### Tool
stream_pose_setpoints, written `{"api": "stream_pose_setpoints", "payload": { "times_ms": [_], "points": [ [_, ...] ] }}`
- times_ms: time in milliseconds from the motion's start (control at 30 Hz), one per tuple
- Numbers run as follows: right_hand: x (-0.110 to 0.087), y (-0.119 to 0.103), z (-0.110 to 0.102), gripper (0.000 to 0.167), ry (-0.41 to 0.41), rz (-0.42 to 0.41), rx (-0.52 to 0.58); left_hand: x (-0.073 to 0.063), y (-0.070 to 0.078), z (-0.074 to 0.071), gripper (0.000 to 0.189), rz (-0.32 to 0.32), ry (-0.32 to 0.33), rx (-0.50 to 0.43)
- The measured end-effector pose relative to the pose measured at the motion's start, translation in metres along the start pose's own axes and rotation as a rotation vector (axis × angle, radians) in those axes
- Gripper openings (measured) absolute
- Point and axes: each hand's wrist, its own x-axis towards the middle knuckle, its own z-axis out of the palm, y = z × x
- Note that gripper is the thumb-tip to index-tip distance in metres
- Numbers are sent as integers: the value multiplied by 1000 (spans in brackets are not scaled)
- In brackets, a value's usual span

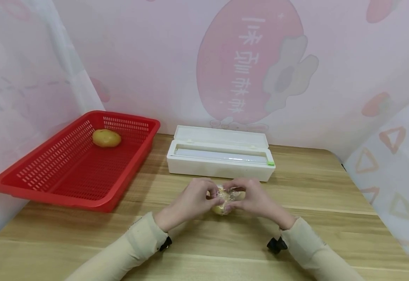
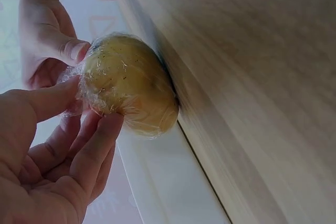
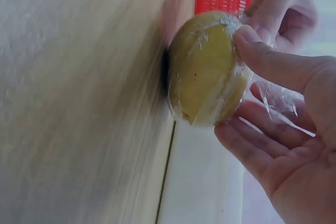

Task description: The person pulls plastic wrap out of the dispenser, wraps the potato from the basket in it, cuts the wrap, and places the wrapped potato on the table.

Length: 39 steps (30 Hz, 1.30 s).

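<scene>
Resting on the worktop (image 1: pixel 331 187), just below the middle of the head view: a potato (image 2: pixel 131 87) wrapped in clear film (image 3: pixel 281 100), with a loose, crumpled end on its upper side. At 9 o'clock of it, left hand (image 1: pixel 198 198), grip pinching the wrapped potato with thumb and fingers; at 3 o'clock, right hand (image 1: pixel 257 198), grip likewise pinching it, thumb and fingers set apart around the loose end. At 12 o'clock, near both, white box (image 1: pixel 211 167), lid (image 1: pixel 222 136) raised, roll (image 1: pixel 222 155) inside. Toward 10 o'clock, well apart, red basket (image 1: pixel 81 175) with second potato (image 1: pixel 106 138) toward its 1 o'clock end.
</scene>
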Motion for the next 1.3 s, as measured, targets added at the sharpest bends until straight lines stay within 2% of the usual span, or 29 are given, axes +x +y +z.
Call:
{"api": "stream_pose_setpoints", "payload": {
  "times_ms": [267, 467, 600, 700, 900, 1000, 1067, 1300],
  "points": [
    [3, 7, -7, 47, -40, 44, 129, 2, -2, -4, 18, -36, 1, -67],
    [2, 12, -12, 38, -39, 71, 167, 4, -3, -5, 18, -5, -31, -76],
    [1, 14, -13, 34, -15, 133, 205, 3, -3, -6, 35, 17, -53, -111],
    [2, 15, -13, 31, -9, 173, 236, 3, -3, -8, 49, 28, -79, -100],
    [3, 15, -10, 26, -10, 232, 279, 3, -6, -9, 31, -2, -165, -66],
    [3, 16, -8, 24, -4, 228, 290, 3, -7, -8, 29, -14, -172, -48],
    [3, 16, -7, 22, 7, 209, 272, 3, -8, -7, 28, 2, -167, -28],
    [4, 12, -5, 18, 41, 135, 161, 3, -11, -4, 21, 42, -131, -31]
  ]
}}
